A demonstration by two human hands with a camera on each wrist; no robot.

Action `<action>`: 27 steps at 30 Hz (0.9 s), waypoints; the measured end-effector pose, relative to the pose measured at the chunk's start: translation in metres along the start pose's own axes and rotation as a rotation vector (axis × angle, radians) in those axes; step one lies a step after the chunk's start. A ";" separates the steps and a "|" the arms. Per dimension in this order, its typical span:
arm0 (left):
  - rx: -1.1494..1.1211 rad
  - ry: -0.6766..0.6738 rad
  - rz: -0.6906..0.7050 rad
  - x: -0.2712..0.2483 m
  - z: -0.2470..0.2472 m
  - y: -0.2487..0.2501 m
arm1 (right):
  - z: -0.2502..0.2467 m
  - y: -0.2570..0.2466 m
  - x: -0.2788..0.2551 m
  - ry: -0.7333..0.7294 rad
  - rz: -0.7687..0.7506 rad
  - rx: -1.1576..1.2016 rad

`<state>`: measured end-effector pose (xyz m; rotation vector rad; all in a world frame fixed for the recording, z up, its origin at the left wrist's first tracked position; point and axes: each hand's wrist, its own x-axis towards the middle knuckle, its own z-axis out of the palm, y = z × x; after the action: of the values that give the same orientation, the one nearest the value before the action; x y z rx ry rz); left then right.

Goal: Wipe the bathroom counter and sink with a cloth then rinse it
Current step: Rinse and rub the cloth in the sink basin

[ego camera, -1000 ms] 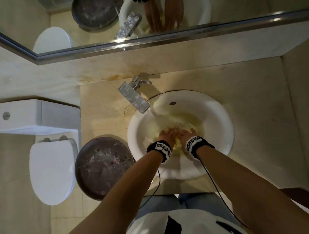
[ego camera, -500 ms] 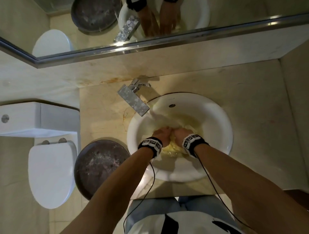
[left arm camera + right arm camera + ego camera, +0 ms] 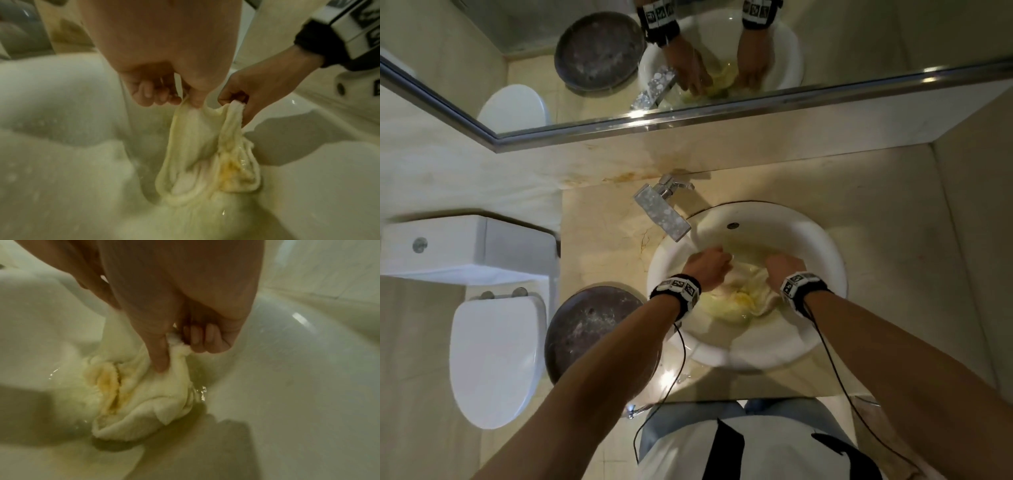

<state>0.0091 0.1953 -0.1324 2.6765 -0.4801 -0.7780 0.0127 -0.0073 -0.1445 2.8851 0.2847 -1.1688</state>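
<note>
cloth [image 3: 736,301] in sink [image 3: 822,246], pinched between both hands, sagging below.

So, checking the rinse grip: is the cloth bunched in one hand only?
No, the left hand and right hand each pinch the cloth.

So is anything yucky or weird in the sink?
Yes. The cloth has a dark yellow stain in its folds, and the water in the sink looks yellowish. The left hand and right hand each pinch a corner. A rusty streak marks the wall behind the tap.
</note>
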 end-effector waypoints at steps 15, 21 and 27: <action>0.295 -0.322 0.027 -0.007 -0.010 0.033 | -0.012 -0.001 -0.029 -0.084 -0.129 -0.020; 0.275 -0.315 -0.124 -0.015 0.031 0.014 | 0.041 -0.005 -0.025 -0.079 -0.181 -0.116; 0.033 -0.015 -0.361 -0.001 0.044 0.003 | 0.058 -0.014 -0.002 -0.106 -0.200 -0.020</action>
<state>-0.0176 0.1839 -0.1661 2.8280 -0.0075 -0.8919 -0.0310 0.0015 -0.1839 2.8173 0.5896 -1.3330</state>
